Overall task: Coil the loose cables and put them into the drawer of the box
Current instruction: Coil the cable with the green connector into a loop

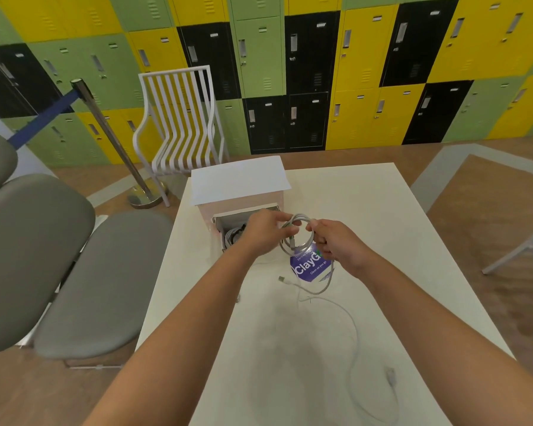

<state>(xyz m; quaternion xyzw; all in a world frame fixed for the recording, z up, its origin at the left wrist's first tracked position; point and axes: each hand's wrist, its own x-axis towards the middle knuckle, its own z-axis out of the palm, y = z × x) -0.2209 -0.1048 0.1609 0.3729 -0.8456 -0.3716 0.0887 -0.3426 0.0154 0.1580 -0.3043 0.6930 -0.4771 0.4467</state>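
Observation:
Above the white table both hands hold a grey cable coil. My left hand pinches the coil's left side, and my right hand grips its right side. A loose end of this cable with a plug hangs down to the table. The small white box stands behind my hands, its drawer pulled open with coiled cables inside. A thin white cable lies loose on the table nearer to me, ending in a plug.
A purple sticker lies on the table under the coil. Grey padded seats stand to the left, a white slatted chair and a barrier post behind them. Lockers fill the far wall.

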